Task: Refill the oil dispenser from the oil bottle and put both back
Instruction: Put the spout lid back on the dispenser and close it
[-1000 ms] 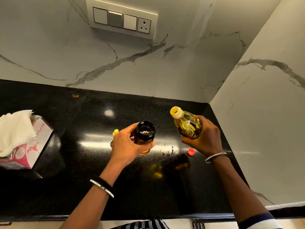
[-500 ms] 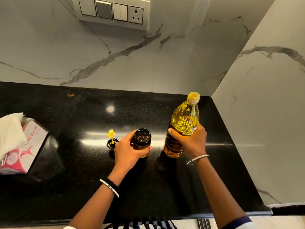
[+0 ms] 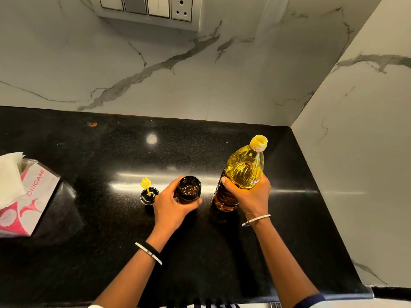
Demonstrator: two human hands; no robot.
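Yellow oil bottle [image 3: 243, 172] upright, mouth up, R fingers [image 3: 225, 182] round it; L fingers [image 3: 174, 185] round dispenser [image 3: 189, 190]

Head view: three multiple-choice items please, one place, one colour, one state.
1. Where is the dispenser's lid? A screwed on it; B on the counter, left of it; C on the tissue box.
2. The counter is: A white; B black; C brown.
3. The oil bottle is: A upright, uncapped; B tipped, pouring; C lying capped.
Key: B, the lid stands beside the left hand; B, dark polished surface; A, the right hand holds it standing, mouth open.
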